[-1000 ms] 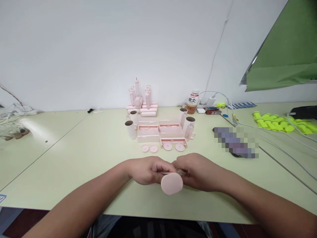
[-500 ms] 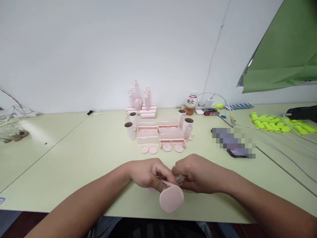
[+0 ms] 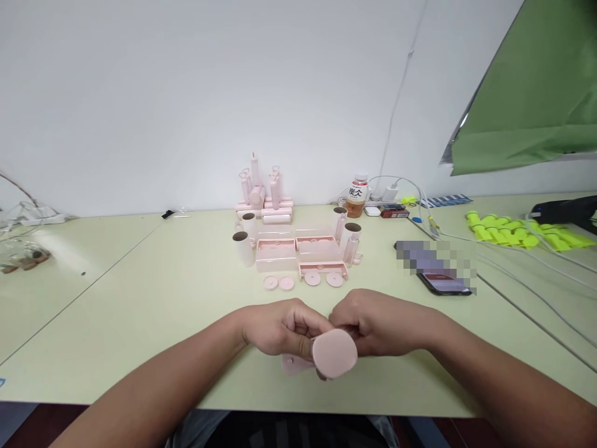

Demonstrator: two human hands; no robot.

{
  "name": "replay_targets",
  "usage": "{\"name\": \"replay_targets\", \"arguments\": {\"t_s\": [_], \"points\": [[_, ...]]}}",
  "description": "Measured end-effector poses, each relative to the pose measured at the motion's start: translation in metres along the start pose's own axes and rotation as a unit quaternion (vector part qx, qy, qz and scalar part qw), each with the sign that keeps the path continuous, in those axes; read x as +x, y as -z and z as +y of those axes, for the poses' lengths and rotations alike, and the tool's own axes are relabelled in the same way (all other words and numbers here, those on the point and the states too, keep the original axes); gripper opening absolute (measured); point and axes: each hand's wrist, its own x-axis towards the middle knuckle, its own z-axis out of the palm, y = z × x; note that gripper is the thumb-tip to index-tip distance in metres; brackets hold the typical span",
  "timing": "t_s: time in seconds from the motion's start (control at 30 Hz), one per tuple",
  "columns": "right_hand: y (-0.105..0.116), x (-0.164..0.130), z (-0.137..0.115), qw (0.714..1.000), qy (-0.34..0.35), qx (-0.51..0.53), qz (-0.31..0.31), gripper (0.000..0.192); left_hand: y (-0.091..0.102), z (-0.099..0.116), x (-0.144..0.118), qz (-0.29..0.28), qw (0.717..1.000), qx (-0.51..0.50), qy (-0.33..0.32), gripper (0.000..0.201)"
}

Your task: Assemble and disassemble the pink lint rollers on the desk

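Close to the table's front edge, my left hand [image 3: 284, 326] is closed around a pale pink plastic part [image 3: 334, 353] whose rounded flat end faces me. A second pink flap [image 3: 296, 364] with a small hole shows below my left fingers. My right hand [image 3: 373, 323] is closed against the far side of the same part, its fingertips hidden behind the rounded end. Just beyond my hands lie round pink discs [image 3: 286, 283], a pink tray-like piece [image 3: 323, 271] and clear-walled pink boxes [image 3: 276, 255].
White rolls with cardboard cores [image 3: 243, 250] stand on both sides of the boxes. Assembled pink pieces [image 3: 265, 198] are stacked by the wall. To the right are a phone [image 3: 443, 283], a drink bottle [image 3: 357, 196], white cables [image 3: 527, 252] and yellow-green plastic pieces [image 3: 517, 231].
The pink part's rounded end has tipped upward and shifted slightly right. More of the flap under my left hand shows. Both hands stay closed on the part.
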Motion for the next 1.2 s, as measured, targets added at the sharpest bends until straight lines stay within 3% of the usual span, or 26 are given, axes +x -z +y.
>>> {"name": "replay_targets", "arguments": {"t_s": [0.13,0.27,0.43,0.5,0.57,0.63,0.7,0.77,0.83,0.97,1.2], "points": [[-0.003,0.000,0.003,1.000,0.000,-0.016,0.022,0.010,-0.004,0.001,0.001,0.033,0.999,0.032,-0.007,0.030],[-0.001,-0.003,0.012,1.000,0.001,0.010,-0.002,0.013,-0.009,0.007,-0.004,0.030,0.995,0.090,-0.017,0.030],[0.004,-0.001,0.020,0.998,0.001,0.019,0.061,0.008,0.007,0.025,-0.024,0.171,0.976,0.080,-0.108,0.030],[0.000,0.004,0.017,0.995,0.028,0.015,0.089,0.013,0.021,0.033,-0.035,0.273,0.948,0.098,-0.132,0.031],[-0.011,0.011,0.013,0.992,0.065,-0.003,0.109,0.019,0.033,0.038,-0.043,0.385,0.906,0.139,-0.104,0.029],[-0.025,0.020,0.009,0.985,0.096,-0.042,0.135,0.024,0.043,0.040,-0.047,0.483,0.846,0.222,-0.044,0.028],[-0.039,0.029,0.008,0.977,0.107,-0.091,0.160,0.030,0.049,0.037,-0.048,0.542,0.770,0.337,0.008,0.024],[-0.050,0.038,0.008,0.969,0.103,-0.138,0.176,0.032,0.054,0.033,-0.045,0.557,0.707,0.434,0.043,0.019],[-0.056,0.048,0.007,0.964,0.084,-0.176,0.178,0.034,0.057,0.029,-0.042,0.544,0.681,0.484,0.075,0.016],[-0.055,0.073,-0.001,0.962,0.037,-0.221,0.154,0.039,0.060,0.025,-0.038,0.511,0.675,0.517,0.126,0.016],[-0.053,0.106,-0.017,0.968,-0.005,-0.218,0.125,0.045,0.059,0.026,-0.038,0.487,0.678,0.531,0.148,0.019]]}}
